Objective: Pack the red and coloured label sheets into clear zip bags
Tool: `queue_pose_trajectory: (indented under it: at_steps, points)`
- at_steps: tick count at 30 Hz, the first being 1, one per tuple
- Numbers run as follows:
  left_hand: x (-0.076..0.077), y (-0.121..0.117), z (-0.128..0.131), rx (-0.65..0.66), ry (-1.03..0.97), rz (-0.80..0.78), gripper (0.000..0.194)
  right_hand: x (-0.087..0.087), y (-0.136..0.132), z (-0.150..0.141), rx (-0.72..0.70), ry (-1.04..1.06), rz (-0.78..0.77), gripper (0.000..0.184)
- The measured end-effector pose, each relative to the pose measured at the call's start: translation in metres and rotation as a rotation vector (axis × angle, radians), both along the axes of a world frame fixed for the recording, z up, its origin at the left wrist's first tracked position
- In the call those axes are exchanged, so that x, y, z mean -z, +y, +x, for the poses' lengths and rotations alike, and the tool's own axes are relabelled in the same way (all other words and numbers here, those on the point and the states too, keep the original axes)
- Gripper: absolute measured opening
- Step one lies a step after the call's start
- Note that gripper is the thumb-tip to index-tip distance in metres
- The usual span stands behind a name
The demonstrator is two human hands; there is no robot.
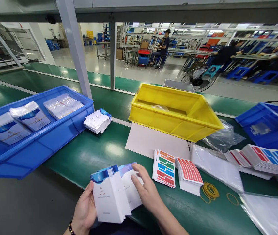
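A stack of white booklets (pixel 107 199) with blue tops is fanned out at the front edge of the green table. My left hand (pixel 86 204) is wrapped round the stack's left side, thumb on its edge. My right hand (pixel 146 186) grips the booklets (pixel 130 186) at the right of the fan, fingers over their front. Beyond them lies another pile of similar booklets (pixel 98 120). To the right of my right hand are sheets with coloured print (pixel 164 168) and a stack of red-printed labels (pixel 190 174).
A blue bin (pixel 63 130) at left holds bagged booklets. A yellow bin (pixel 170 120) stands at the back, and another blue bin (pixel 273 127) at right. Rubber bands (pixel 209 192), clear plastic bags (pixel 217 166) and more printed stacks (pixel 271 160) lie at right. A post (pixel 76 49) rises behind.
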State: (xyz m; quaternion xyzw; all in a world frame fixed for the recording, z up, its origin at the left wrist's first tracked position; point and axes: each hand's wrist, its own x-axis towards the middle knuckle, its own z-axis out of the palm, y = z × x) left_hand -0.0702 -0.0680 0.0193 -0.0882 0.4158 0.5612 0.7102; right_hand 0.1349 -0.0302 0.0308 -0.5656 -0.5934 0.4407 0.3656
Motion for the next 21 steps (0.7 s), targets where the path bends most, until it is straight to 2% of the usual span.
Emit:
queue_pose_trajectory:
  at_steps: [3, 5, 12, 21]
  points:
    - [-0.003, 0.001, 0.008, 0.010, 0.015, -0.025, 0.008, -0.008, -0.011, -0.014, -0.274, 0.215, -0.209, 0.046]
    - [-0.004, 0.001, 0.014, 0.019, 0.030, -0.036, 0.008, -0.011, -0.017, -0.023, -0.333, 0.289, -0.290, 0.052]
    - [-0.004, -0.001, 0.021, 0.019, 0.078, 0.007, 0.006, -0.009, -0.019, -0.029, -0.314, 0.338, -0.346, 0.051]
    - [-0.005, 0.000, 0.020, -0.005, 0.143, 0.037, 0.007, -0.003, -0.018, -0.029, -0.209, 0.388, -0.422, 0.055]
